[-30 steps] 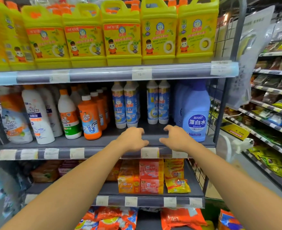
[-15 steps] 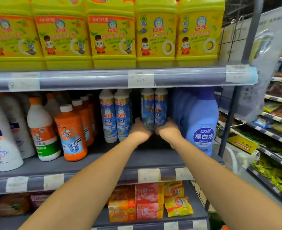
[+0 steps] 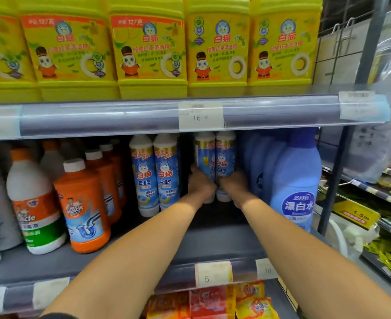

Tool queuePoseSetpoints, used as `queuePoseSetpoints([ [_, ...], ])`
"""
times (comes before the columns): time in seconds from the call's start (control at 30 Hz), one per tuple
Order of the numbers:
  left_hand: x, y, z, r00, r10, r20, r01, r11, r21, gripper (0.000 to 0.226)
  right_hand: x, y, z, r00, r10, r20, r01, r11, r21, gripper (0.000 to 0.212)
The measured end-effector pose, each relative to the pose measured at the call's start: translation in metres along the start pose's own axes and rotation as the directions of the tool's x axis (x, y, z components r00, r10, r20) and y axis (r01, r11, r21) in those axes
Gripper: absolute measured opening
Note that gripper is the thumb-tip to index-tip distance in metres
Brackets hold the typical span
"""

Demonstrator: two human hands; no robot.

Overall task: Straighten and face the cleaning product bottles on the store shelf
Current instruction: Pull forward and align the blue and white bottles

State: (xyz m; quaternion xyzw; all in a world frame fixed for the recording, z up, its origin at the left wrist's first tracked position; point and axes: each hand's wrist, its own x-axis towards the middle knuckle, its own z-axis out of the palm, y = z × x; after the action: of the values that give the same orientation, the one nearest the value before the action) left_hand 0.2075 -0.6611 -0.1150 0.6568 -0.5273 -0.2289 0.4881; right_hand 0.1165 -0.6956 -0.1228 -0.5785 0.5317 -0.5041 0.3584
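Two slim white bottles with blue labels stand side by side deep on the middle shelf [image 3: 212, 247]. My left hand [image 3: 200, 184] is wrapped around the left bottle [image 3: 204, 155] and my right hand [image 3: 234, 184] around the right bottle [image 3: 225, 157]. Both bottles are upright; the left one's label is turned partly sideways. Another pair of the same bottles [image 3: 155, 173] stands just to the left, labels facing forward. The lower parts of the held bottles are hidden by my hands.
A blue bleach bottle [image 3: 296, 187] stands close on the right, orange drain cleaner bottles [image 3: 86, 208] and white bottles [image 3: 32, 203] on the left. Yellow detergent jugs [image 3: 215, 47] fill the upper shelf. A metal upright [image 3: 334, 180] bounds the shelf's right side.
Both hands moved from the shelf's front edge back to the pair of slim bottles and closed on them. The view has come closer to the shelf.
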Motion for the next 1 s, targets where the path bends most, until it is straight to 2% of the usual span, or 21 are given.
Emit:
queuePoseSetpoints([
  [0.17,0.005,-0.009,0.006,1.000,-0.002,-0.020,0.001,0.997,-0.079,0.070,0.001,0.006,0.002,1.000,-0.003,-0.012,0.006,0.978,0.211,0.045],
  [0.27,0.005,-0.015,0.009,0.999,0.011,-0.049,-0.017,0.992,-0.125,0.073,-0.003,0.010,0.004,0.999,-0.031,-0.012,0.033,0.973,0.230,0.047],
  [0.43,0.003,-0.017,0.012,0.996,0.032,-0.087,-0.044,0.989,-0.140,0.068,-0.011,0.005,0.005,0.998,-0.064,-0.017,0.066,0.983,0.171,0.043],
  [0.57,-0.009,-0.021,0.006,0.994,0.086,-0.065,-0.095,0.981,-0.167,0.061,-0.019,0.004,-0.006,0.994,-0.104,0.014,0.101,0.986,0.131,0.034],
  [0.8,-0.036,-0.016,-0.020,0.998,0.065,0.015,-0.061,0.983,-0.175,0.061,-0.048,0.002,-0.026,0.982,-0.155,0.110,0.129,0.969,0.208,0.018],
  [1.0,-0.070,-0.015,-0.047,0.995,0.072,0.074,-0.046,0.951,-0.306,0.051,-0.071,0.002,-0.027,0.959,-0.140,0.245,0.041,0.927,0.373,0.012],
])
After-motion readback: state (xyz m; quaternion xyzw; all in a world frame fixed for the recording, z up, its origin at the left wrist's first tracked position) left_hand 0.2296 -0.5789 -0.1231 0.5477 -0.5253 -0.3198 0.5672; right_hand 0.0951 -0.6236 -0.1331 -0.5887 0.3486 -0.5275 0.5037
